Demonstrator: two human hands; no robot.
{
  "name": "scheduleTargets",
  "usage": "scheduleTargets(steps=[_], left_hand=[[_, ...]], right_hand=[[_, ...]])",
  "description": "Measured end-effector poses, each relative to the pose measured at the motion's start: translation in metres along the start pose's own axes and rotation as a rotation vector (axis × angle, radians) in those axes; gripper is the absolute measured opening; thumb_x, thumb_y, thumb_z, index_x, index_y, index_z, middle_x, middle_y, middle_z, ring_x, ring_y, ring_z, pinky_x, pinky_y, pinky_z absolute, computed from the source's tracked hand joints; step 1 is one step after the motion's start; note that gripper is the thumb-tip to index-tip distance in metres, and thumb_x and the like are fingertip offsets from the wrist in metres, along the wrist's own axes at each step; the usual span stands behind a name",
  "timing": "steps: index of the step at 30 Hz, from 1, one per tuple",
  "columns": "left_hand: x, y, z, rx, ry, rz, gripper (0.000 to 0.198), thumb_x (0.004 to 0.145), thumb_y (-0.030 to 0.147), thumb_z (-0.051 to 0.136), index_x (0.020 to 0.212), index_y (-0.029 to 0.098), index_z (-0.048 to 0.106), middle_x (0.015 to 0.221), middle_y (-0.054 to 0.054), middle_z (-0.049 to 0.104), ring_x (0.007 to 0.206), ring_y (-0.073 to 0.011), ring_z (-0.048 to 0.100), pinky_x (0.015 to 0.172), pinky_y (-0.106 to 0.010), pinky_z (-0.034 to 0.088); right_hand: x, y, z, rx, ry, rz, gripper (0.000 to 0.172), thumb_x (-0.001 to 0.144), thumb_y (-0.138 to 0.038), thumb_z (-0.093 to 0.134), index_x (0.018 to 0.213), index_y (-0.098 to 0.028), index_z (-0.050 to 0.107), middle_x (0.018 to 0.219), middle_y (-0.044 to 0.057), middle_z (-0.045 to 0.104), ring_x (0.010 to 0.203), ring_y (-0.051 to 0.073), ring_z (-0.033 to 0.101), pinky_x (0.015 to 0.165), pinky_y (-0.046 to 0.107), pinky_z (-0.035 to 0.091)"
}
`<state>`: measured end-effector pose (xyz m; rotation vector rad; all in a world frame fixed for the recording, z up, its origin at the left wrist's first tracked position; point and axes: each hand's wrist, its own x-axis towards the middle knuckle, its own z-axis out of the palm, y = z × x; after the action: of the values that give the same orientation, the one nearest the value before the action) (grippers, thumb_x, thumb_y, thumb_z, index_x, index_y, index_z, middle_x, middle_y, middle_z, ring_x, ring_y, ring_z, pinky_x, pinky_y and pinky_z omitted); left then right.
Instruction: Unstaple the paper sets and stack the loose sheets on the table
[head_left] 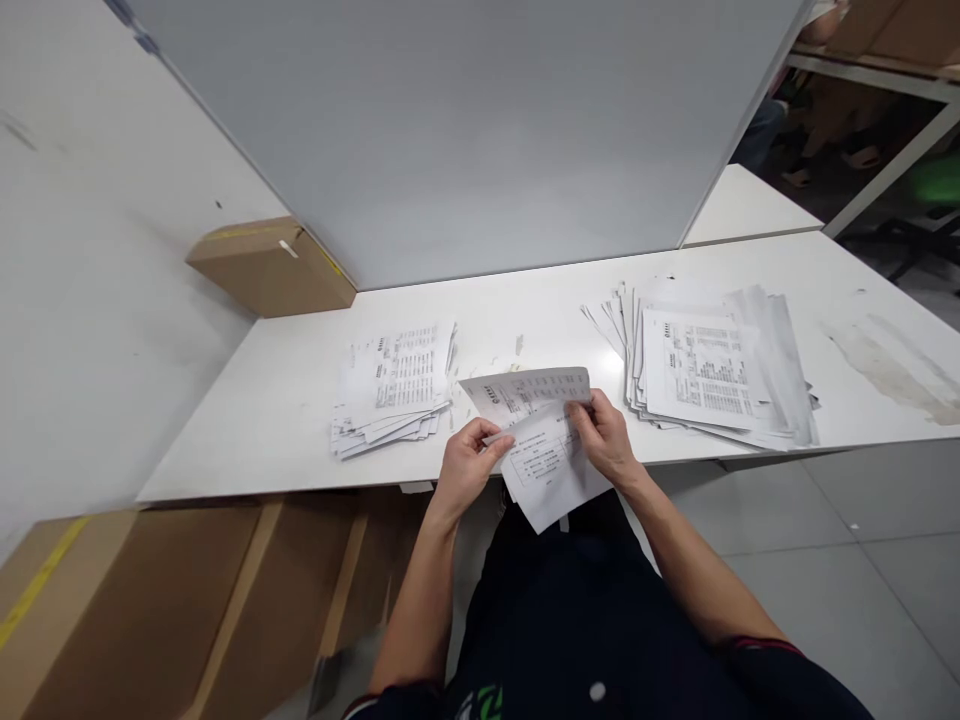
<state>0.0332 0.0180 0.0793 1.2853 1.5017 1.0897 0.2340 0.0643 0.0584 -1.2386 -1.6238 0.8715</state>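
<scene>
Left hand (466,466) and right hand (607,440) pinch printed sheets (546,462) between thumb and fingers; likely light, limp, easily creased, best held by the edges.

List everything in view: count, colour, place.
Printed sheets: at least two, white, between hands
Left paper stack: one, white, on table
Right paper stack: one, white, on table
Table: one, white, centre
Panel: one, grey, behind stacks
Cardboard box: one, brown, table's left
Lower cardboard boxes: count unclear, brown, lower left
Wall: one, white, left
Floor: one, grey, lower right
Frame: one, white, upper right
Shirt: one, dark, bottom
Left hand, right hand: one each, bare, holding sheets
</scene>
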Motion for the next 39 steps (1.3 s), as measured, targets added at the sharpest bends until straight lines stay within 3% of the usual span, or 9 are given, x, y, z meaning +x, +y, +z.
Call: scheduleTargets(steps=[5,12,19,22,25,28,30,35,39], left_hand=[[0.005,0.003,-0.001,-0.025,0.141,0.171,0.021,0.07,0.032,0.066,0.063,0.016,0.054,0.064,0.003,0.049,0.062,-0.009,0.049,0.057,-0.021,0.04],[0.016,0.011,0.005,-0.216,0.463,0.26,0.021,0.07,0.032,0.067,0.069,0.015,0.055,0.058,0.005,0.05,0.054,-0.006,0.047,0.053,-0.019,0.04],[0.023,0.055,0.009,-0.125,0.632,0.758,0.013,0.073,0.023,0.066,0.075,0.016,0.055,0.069,0.003,0.057,0.065,-0.0073,0.056,0.063,-0.02,0.046],[0.026,0.056,0.013,-0.123,0.635,0.847,0.012,0.074,0.021,0.066,0.077,0.018,0.055,0.072,0.003,0.057,0.067,-0.0072,0.057,0.064,-0.02,0.047],[0.03,0.039,0.018,-0.161,0.561,0.824,0.026,0.072,0.022,0.068,0.094,0.022,0.054,0.084,0.001,0.059,0.075,-0.0088,0.06,0.068,-0.021,0.049],[0.031,0.017,0.021,-0.23,0.429,0.713,0.058,0.072,0.026,0.068,0.121,0.028,0.037,0.095,-0.003,0.061,0.084,-0.0119,0.061,0.076,-0.027,0.05],[0.029,0.006,0.023,-0.26,0.404,0.615,0.061,0.074,0.028,0.066,0.126,0.026,0.034,0.092,-0.004,0.062,0.084,-0.0125,0.061,0.078,-0.029,0.05],[0.022,-0.002,0.023,-0.206,0.449,0.477,0.022,0.078,0.032,0.06,0.093,0.017,0.057,0.08,-0.003,0.061,0.076,-0.0123,0.059,0.07,-0.024,0.048],[0.022,-0.001,0.023,-0.176,0.508,0.472,0.02,0.08,0.036,0.056,0.078,0.016,0.056,0.068,0.001,0.055,0.067,-0.0102,0.054,0.065,-0.022,0.045]], right_hand=[[0.0,-0.003,-0.004,0.09,-0.152,0.033,0.02,0.083,-0.039,0.049,0.091,-0.02,0.05,0.077,0.001,0.055,0.063,0.014,0.05,0.052,0.024,0.037],[-0.006,-0.004,-0.002,0.304,-0.228,0.093,0.022,0.084,-0.04,0.048,0.091,-0.02,0.054,0.085,0.003,0.059,0.077,0.017,0.054,0.066,0.027,0.044],[0.02,-0.022,-0.01,0.375,-0.128,-0.08,0.02,0.084,-0.038,0.051,0.095,-0.022,0.057,0.093,0.003,0.06,0.087,0.018,0.055,0.08,0.032,0.044],[0.027,-0.018,-0.008,0.391,-0.077,-0.097,0.023,0.084,-0.038,0.051,0.101,-0.023,0.056,0.093,0.004,0.06,0.088,0.019,0.056,0.082,0.034,0.044],[0.025,-0.003,-0.002,0.394,-0.075,-0.073,0.025,0.084,-0.038,0.05,0.104,-0.024,0.056,0.095,0.004,0.061,0.089,0.019,0.056,0.084,0.035,0.044],[0.018,0.011,0.004,0.402,-0.138,-0.044,0.028,0.085,-0.035,0.05,0.11,-0.024,0.054,0.102,0.005,0.06,0.096,0.02,0.055,0.085,0.036,0.044],[0.014,0.017,0.006,0.413,-0.17,-0.037,0.029,0.085,-0.034,0.05,0.113,-0.024,0.053,0.106,0.005,0.059,0.1,0.021,0.054,0.087,0.037,0.044],[0.013,0.02,0.008,0.447,-0.164,-0.037,0.026,0.085,-0.033,0.051,0.109,-0.024,0.055,0.108,0.006,0.06,0.101,0.021,0.055,0.086,0.037,0.045],[0.014,0.02,0.011,0.43,-0.141,-0.055,0.027,0.085,-0.034,0.051,0.11,-0.024,0.054,0.109,0.006,0.06,0.102,0.021,0.055,0.088,0.037,0.044]])
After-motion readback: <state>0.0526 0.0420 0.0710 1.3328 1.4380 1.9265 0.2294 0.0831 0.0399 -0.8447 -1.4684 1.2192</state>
